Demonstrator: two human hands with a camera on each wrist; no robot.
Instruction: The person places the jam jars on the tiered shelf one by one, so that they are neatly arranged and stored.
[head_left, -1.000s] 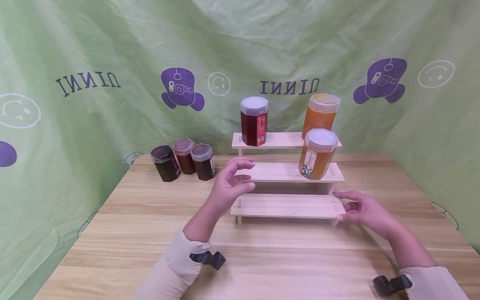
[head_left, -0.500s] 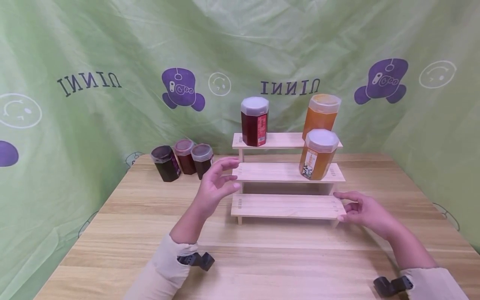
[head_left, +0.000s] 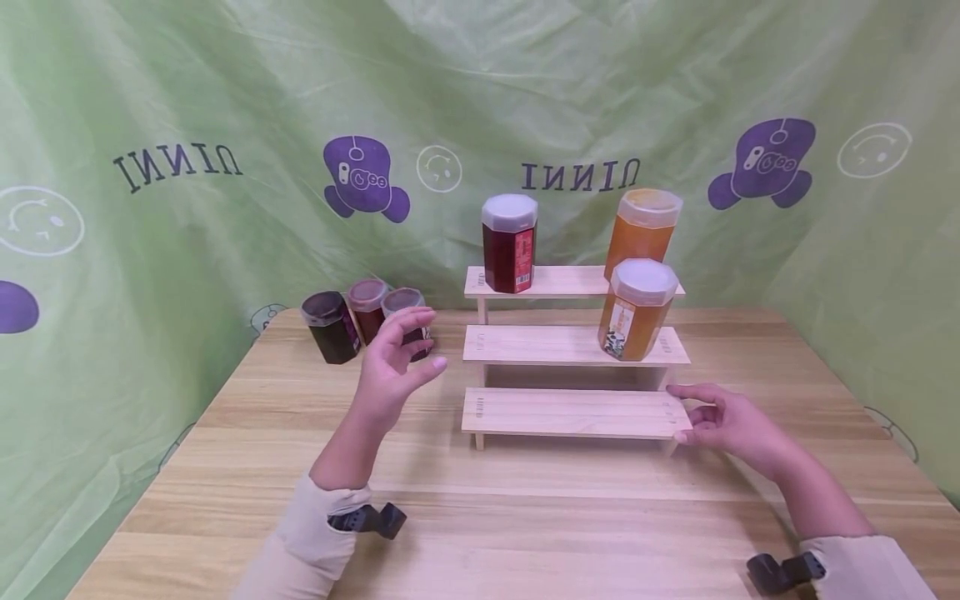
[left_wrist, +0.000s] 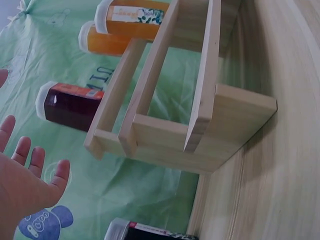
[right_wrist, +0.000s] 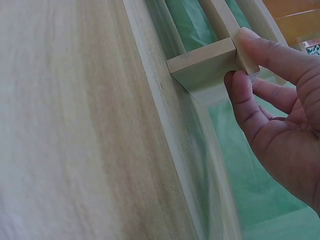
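Dark-filled faceted jar (head_left: pixel 403 299), long axis upright, is partly hidden beyond nearer left hand (head_left: pixel 385 379): fingers parted, nothing held; three-tier wooden rack (head_left: pixel 573 412) is pinched by right hand (head_left: pixel 726 427).

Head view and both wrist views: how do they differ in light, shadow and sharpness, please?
Head view: brightest, with a pale sheen on the light wooden tabletop and shadow under the pale three-tier wooden shelf; left wrist view: dimmer, with shadow on the tabletop beside the shelf; right wrist view: dim, tabletop grain soft, the bare right hand clearer.
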